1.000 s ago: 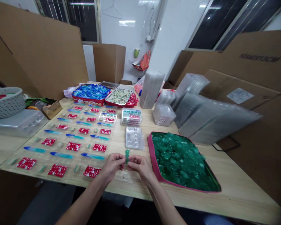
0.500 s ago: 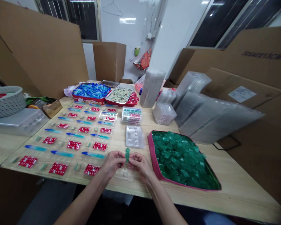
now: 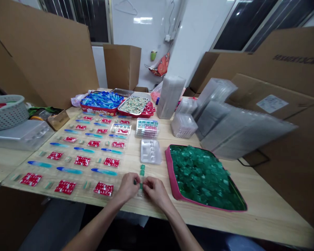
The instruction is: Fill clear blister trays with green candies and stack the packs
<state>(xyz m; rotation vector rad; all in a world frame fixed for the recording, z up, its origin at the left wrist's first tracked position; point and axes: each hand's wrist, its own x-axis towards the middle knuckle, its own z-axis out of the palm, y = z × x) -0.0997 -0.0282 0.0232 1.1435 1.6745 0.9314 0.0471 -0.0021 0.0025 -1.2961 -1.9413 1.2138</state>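
My left hand (image 3: 130, 184) is closed in a pinch, with a bit of dark green plastic showing between thumb and finger. Just to its right, my right hand (image 3: 155, 188) also pinches, its fingertips at a small green translucent square (image 3: 141, 186). Both hands are low over a clear plastic tray, mostly hidden beneath them. Beyond the fingertips, more green squares (image 3: 142, 170) sit in a short row. Right of my hands stands a pink-rimmed tin (image 3: 172, 181) heaped with loose green pieces (image 3: 199, 174).
At left lie rows of clear trays with red patterned packets (image 3: 65, 187) and blue sticks (image 3: 69, 170). An unfilled clear tray (image 3: 150, 152) and a stack of filled ones (image 3: 147, 128) are ahead. Tall stacks of clear trays (image 3: 171, 97) and cardboard (image 3: 282, 69) stand behind.
Both hands have moved slightly down toward me, onto the tray. The green strip they held up between them is now lower, with green squares visible in a row beyond the fingers.
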